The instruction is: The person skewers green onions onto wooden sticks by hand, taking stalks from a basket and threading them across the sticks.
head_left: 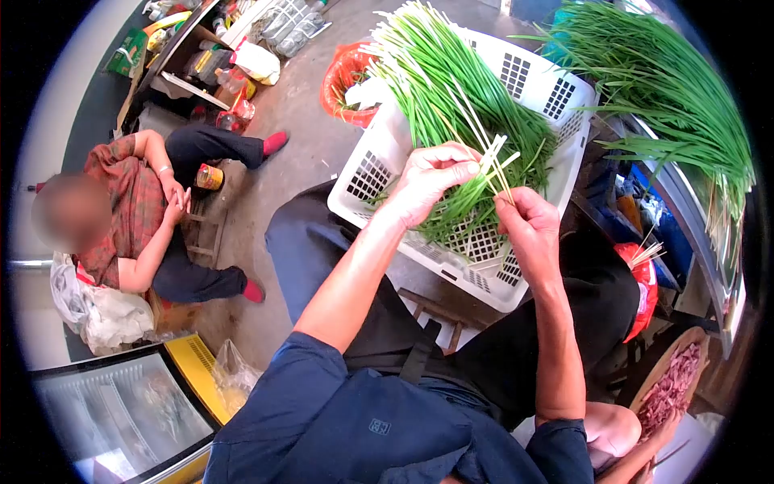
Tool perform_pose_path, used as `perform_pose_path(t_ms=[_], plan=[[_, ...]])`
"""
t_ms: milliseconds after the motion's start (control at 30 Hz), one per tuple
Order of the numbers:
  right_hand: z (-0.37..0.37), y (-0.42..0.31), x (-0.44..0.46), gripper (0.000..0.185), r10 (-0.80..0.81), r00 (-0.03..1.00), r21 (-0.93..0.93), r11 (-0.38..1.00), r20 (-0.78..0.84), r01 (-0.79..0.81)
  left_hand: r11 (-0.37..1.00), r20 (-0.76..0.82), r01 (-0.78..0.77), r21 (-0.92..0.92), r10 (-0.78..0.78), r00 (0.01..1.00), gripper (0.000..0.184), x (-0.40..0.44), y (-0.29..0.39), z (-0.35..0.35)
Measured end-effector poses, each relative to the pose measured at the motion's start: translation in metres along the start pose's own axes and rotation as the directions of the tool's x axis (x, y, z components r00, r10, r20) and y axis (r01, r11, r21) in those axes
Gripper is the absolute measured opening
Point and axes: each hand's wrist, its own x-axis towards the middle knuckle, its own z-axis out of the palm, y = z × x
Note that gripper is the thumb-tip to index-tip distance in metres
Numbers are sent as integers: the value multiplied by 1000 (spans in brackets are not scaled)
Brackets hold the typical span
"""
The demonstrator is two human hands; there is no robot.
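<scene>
My left hand (431, 179) is closed round a small bunch of garlic chives (463, 200), whose pale stem ends stick out beyond the thumb. Close to its right, my right hand (528, 230) pinches thin yellowish strands at the stem ends. Both hands are above a white plastic basket (367, 171) with gridded walls. Inside it lies a large bundle of chives (451, 81), white ends toward the far side, with loose green leaves nearer me.
More chives (653, 89) lie on a table (685, 189) at the right. A red plastic bag (343, 81) stands behind the basket, another bag (641, 282) by my knee. A seated person (133, 202) is at left. At lower right, another person's arm (645, 452) reaches beside a bowl of sliced meat (673, 379).
</scene>
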Motion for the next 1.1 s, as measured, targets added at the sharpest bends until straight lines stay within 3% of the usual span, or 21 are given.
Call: perform_pose_path(t_ms=[33,67,167,233,300,333,400,500,567,600,633,700,733,767,833,1000,1100], plan=[[1,0,1,10,-2,1000,3,1000,-2,2,996,-33,69,52,-68,997,6,4,3,-2],[1,0,2,10,-17,1000,-15,1000,-23,17,998,-90,43,38,-39,995,8,10,7,-5],[0,-2,3,10,-30,997,-26,999,-64,28,935,-330,-92,341,211,920,14,54,-1,-43],[0,-4,3,10,-33,996,-22,999,-79,32,842,-484,-46,538,353,801,20,80,-1,-58],[-3,-2,3,10,-65,993,-94,994,-101,55,545,-495,247,801,372,785,28,102,5,-78],[-3,-2,3,10,-58,993,-86,995,-101,49,408,-397,191,893,513,761,30,110,-3,-88],[-4,-3,2,10,-58,993,-87,995,-107,49,326,-338,170,930,576,744,28,117,-9,-96],[-5,-3,2,9,-72,990,-86,994,-120,61,433,-390,141,890,568,725,21,109,-7,-82],[-6,-3,1,9,-67,990,-83,995,-125,57,635,-420,39,772,462,781,17,94,1,-69],[-5,-3,2,9,-67,990,-80,995,-125,57,685,-342,-37,727,409,846,12,85,5,-69],[-5,-3,2,9,-79,989,-84,994,-128,69,683,-343,-34,730,409,845,12,78,8,-65],[-4,-4,1,9,-92,988,-86,993,-123,82,831,-260,-308,464,460,849,6,65,15,-56],[-4,-6,1,9,-77,991,-82,994,-109,68,877,-206,-353,327,430,879,6,55,25,-44],[-4,-7,0,9,-63,993,-78,995,-97,55,875,-207,-356,329,435,876,6,47,33,-36],[-3,-6,0,10,-53,995,-77,996,-81,47,954,-215,-291,70,299,930,7,37,41,-26],[0,-2,-2,8,-74,996,-13,997,-55,73,956,-212,-293,25,292,933,12,28,36,-24],[1,-3,-3,8,-68,997,4,998,-33,69,972,-300,-226,-61,198,933,6,23,45,-14]])
